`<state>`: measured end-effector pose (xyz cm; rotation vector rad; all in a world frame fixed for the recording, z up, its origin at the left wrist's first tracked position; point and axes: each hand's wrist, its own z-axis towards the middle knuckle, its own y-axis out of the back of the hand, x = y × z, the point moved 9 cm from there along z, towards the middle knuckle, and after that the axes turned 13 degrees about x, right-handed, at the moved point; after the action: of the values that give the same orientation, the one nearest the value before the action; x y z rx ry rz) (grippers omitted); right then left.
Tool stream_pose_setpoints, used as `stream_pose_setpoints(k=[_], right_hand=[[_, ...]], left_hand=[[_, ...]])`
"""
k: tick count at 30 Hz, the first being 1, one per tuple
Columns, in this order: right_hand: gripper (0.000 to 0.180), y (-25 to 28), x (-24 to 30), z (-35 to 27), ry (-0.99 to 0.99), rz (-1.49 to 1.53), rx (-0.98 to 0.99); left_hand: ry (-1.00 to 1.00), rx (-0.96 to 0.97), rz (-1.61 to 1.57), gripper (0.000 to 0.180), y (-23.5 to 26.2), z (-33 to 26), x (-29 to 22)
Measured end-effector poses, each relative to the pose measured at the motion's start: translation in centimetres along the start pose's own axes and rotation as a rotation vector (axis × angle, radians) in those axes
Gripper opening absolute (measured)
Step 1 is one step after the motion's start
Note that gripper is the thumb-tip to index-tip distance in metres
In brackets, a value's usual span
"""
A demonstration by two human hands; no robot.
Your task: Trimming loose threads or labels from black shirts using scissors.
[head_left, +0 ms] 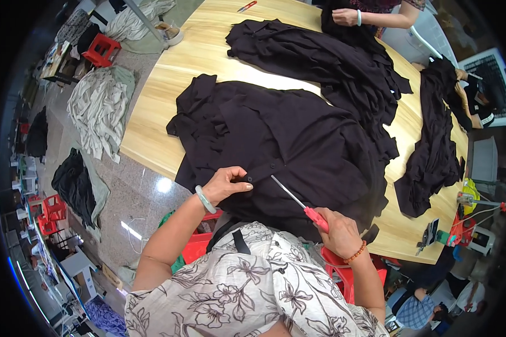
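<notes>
A dark garment with buttons (309, 129) lies spread over the table's near side, just in front of me. My left hand (229, 183) pinches the garment's edge beside a small dark button (250, 179). Farther along the same strip sits another button (272, 165). In my right hand (340, 232) is a screwdriver (298, 202) with a red handle and a thin metal shaft. Its shaft points up and left, and the tip is over the cloth close to the second button. Whether the tip touches the fabric I cannot tell.
More dark garments lie across the wooden table (146, 126), at the far side and the right (433, 151). Red thread snips (247, 6) rest near the far edge. A co-worker's hand (344, 17) handles dark cloth opposite. Heaped pale cloth (101, 109) and a red stool (102, 50) stand leftward.
</notes>
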<state>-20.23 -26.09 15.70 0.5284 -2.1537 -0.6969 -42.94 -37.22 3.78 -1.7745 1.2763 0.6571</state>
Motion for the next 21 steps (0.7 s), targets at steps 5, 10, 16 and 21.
stream_pose_setpoints(k=[5, 10, 16, 21], right_hand=[[0.032, -0.2, 1.1, 0.8, 0.041, -0.062, 0.06], [0.031, 0.0, 1.7, 1.0, 0.06, -0.071, 0.052], [0.03, 0.1, 1.6, 0.9, 0.071, -0.075, 0.027], [0.027, -0.1, 1.1, 0.7, 0.05, -0.079, 0.023]], left_hand=[[-0.086, 0.024, -0.137, 0.015, -0.6, 0.1, -0.3], [-0.065, -0.019, -0.187, 0.019, -0.9, -0.1, -0.1], [-0.155, -0.31, 0.345, 0.035, 0.0, -0.6, -0.3], [-0.131, -0.349, 0.366, 0.046, 0.0, 0.0, 1.4]])
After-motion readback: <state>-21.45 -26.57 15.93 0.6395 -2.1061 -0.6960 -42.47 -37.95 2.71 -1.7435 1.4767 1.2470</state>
